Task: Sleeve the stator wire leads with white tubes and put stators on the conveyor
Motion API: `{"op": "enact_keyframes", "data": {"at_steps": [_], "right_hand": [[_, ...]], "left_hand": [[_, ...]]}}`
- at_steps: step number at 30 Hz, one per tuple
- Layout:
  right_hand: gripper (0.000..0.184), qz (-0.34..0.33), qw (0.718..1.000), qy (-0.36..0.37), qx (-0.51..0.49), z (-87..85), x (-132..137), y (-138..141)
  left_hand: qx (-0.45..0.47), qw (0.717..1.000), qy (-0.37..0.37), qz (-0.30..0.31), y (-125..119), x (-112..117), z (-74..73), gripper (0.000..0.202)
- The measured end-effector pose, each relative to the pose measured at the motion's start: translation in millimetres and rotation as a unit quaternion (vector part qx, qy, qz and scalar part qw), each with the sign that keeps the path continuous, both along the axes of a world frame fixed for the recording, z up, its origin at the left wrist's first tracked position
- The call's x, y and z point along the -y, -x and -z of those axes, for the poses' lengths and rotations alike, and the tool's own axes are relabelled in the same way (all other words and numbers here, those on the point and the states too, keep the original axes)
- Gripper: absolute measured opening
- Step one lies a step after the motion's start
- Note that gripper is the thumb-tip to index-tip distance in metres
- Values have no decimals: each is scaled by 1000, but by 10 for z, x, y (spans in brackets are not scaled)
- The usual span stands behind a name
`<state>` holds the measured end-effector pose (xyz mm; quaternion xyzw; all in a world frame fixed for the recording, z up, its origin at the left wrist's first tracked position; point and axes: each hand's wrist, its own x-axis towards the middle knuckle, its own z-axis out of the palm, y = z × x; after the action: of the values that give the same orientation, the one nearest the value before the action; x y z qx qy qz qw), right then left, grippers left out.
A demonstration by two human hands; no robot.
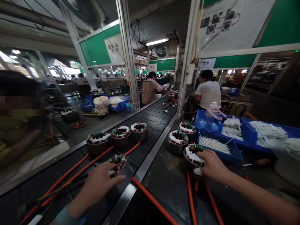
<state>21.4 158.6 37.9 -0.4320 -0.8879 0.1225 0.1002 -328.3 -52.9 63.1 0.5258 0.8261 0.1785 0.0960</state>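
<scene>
On the dark belt, my left hand (97,184) has its fingers over a motor stator (122,164), a ring with copper windings, green wires and white ties; the hand hides part of it. My right hand (214,165) grips the rim of another stator (191,156) on the right-hand bench, thumb on the near side, fingers on top. A white tip shows at that thumb. Behind it stand two more stators, one nearer (178,140) and one farther (187,128). Orange-red leads (191,197) trail toward me below the right hand.
Three stators stand in a row along the belt, the middle one (120,137) among them. A metal rail (150,156) separates belt and bench. Blue bins (220,150) with white strips and tubes sit at right. A co-worker (21,125) is at far left.
</scene>
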Motion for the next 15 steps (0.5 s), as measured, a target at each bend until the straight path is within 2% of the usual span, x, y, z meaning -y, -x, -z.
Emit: {"op": "enact_keyframes", "data": {"at_steps": [3, 5, 7, 9, 11, 12, 13, 15], "right_hand": [[18, -27, 981, 174, -78, -134, 89, 304], [24, -93, 964, 231, -98, -189, 150, 648], [28, -167, 966, 184, -77, -189, 229, 1101], [26, -208, 965, 144, -68, -142, 333, 1619], [29, -270, 956, 100, -62, -86, 439, 2121], [33, -314, 945, 62, -60, -72, 476, 2334], [39, -371, 926, -38, -62, -76, 488, 2502], [62, -395, 903, -147, -82, -143, 405, 2654]], "left_hand": [[-93, 995, 29, -12, 182, 257, 84, 39], [-134, 990, 40, -16, 235, 349, 134, 37], [-153, 987, 45, -17, 263, 382, 154, 37], [-158, 986, 47, -14, 298, 384, 160, 38], [-152, 987, 51, -15, 363, 386, 184, 40], [-146, 988, 54, -16, 408, 395, 208, 41], [-140, 988, 60, -15, 457, 409, 236, 41], [-141, 988, 60, -10, 541, 441, 281, 39]]}}
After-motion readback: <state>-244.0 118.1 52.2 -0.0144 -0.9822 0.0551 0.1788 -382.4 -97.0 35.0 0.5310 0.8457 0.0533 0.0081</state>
